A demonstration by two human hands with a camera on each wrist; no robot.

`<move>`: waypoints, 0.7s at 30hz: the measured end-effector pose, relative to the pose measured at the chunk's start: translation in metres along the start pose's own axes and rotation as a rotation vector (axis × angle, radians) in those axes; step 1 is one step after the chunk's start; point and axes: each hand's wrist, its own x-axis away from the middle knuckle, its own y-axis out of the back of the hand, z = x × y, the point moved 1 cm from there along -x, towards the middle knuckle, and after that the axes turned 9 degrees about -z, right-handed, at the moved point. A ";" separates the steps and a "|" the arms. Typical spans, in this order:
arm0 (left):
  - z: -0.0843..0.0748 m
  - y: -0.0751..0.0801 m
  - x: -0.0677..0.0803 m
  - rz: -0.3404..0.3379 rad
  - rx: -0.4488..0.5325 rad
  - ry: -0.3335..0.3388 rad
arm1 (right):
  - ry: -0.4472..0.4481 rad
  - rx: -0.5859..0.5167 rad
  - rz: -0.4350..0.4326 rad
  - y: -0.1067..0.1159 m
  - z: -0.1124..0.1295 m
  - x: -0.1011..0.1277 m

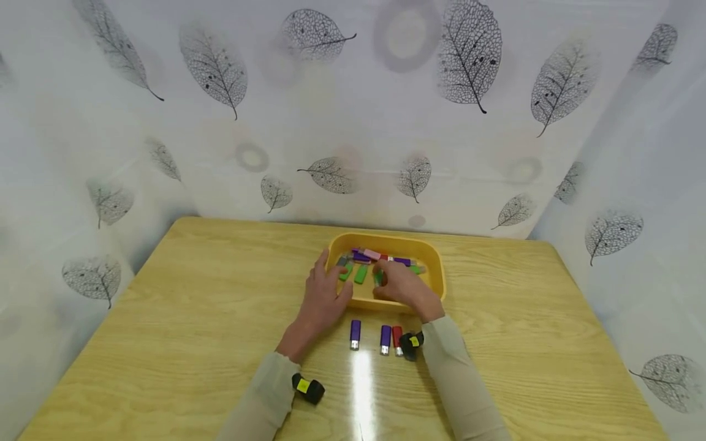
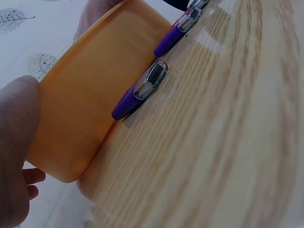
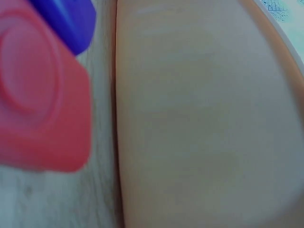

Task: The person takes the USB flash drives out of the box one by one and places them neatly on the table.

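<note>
- Yellow tray (image 1: 436, 269) sits mid-table on the wooden table (image 1: 193, 318), full of USB sticks: green, purple, pink, red.
- Left hand (image 1: 325, 300) on the tray's near-left rim, fingers mostly straight along the wall, thumb toward the front edge. Holds nothing; it only touches the tray.
- Left wrist view: tray's outer wall (image 2: 85, 109) close up, hand flat against it.
- Right hand (image 1: 405, 288) reaches over the near rim into the tray, fingers curled down on a green USB stick (image 1: 378, 277). Looks like a pinch; fingertip contact is partly hidden.
- Right wrist view is blurred: tray wall, plus a red and a purple blob at the left.
- On the table just in front of the tray, in a row: purple stick (image 1: 355, 334), second purple stick (image 1: 385, 339), red stick (image 1: 398, 340), metal plugs pointing at the person.
</note>
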 end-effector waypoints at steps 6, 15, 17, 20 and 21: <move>0.001 0.001 0.000 -0.007 -0.005 0.002 | -0.018 -0.004 -0.002 0.000 0.001 -0.002; 0.003 0.001 0.002 -0.001 -0.013 0.011 | -0.024 -0.027 0.009 -0.002 0.002 0.000; 0.002 0.001 0.001 -0.006 -0.012 0.004 | -0.025 -0.029 -0.004 -0.001 0.002 -0.001; -0.001 0.001 -0.001 -0.002 0.004 0.003 | -0.009 0.003 -0.032 0.001 0.001 0.000; -0.001 0.001 -0.001 0.000 0.005 0.002 | -0.001 0.020 -0.044 0.001 0.001 0.001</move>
